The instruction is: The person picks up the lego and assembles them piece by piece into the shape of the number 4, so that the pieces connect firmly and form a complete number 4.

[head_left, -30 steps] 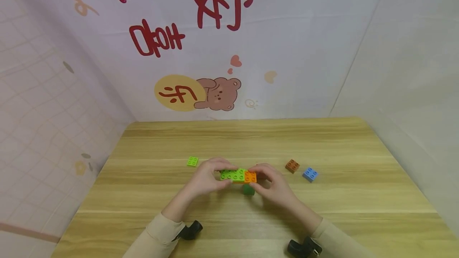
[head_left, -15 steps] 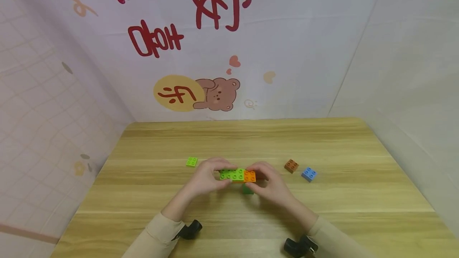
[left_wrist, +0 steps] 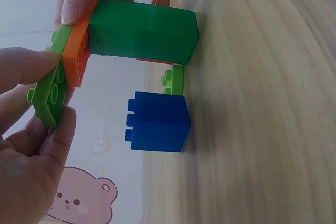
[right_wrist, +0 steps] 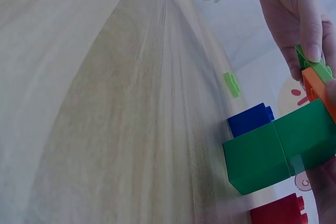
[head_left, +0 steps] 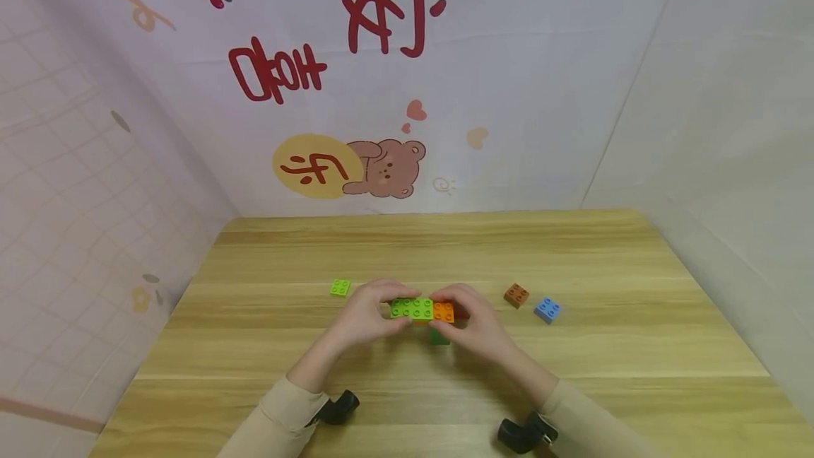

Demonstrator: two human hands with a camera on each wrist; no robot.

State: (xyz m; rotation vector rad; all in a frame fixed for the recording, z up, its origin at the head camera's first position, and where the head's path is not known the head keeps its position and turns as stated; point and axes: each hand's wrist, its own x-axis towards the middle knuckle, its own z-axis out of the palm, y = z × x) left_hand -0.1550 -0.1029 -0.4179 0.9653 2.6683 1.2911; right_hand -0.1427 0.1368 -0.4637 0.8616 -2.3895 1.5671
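Note:
My left hand (head_left: 367,313) pinches a flat light green building brick (head_left: 412,308) by its long sides, thumb in front and fingers behind. This brick overlaps the left part of an orange brick (head_left: 444,312), whose right studs show bare. Under the orange brick stands a column of two green blocks (left_wrist: 142,30), upright on the table. My right hand (head_left: 480,324) pinches the orange brick from the right, fingertips right at the seam with the light green one. Behind the column, a dark blue block (left_wrist: 160,121) stands on the table, hidden in the head view.
A red brick (right_wrist: 278,211) stands close to the column. On the wooden table (head_left: 286,253) lie a small light green brick (head_left: 340,288) to the left, and a brown brick (head_left: 516,295) and a light blue brick (head_left: 547,309) to the right. Printed cloth (head_left: 521,76) hangs behind.
My right hand has shifted slightly left along the orange brick, its fingertips now at the light green brick's end. The left hand keeps its hold in nearly the same place.

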